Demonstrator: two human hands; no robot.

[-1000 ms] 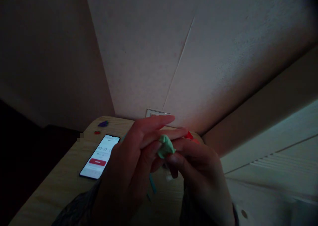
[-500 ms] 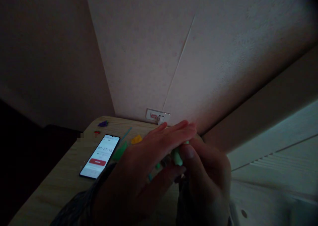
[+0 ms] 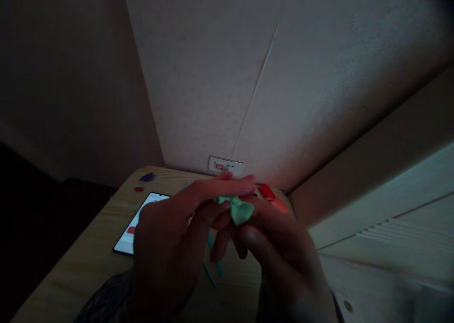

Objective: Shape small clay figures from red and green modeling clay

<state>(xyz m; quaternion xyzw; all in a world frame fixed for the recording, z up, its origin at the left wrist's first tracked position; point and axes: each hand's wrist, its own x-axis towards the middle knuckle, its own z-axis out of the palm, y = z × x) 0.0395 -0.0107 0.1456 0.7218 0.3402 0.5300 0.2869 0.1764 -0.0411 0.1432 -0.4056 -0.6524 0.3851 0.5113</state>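
Watching from my end, I'm seeing the left hand [image 3: 168, 235] pinching a green lump [image 3: 241, 212] above the wooden table [image 3: 81, 261]. Right hand's [image 3: 285, 249] curling its fingers beside it, can't tell if they're gripping.

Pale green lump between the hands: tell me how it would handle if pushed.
The pale green lump is probably soft, given its crumpled, flared shape. Much smaller than the right hand, it is likely light. Its uneven outline suggests it would hardly roll.
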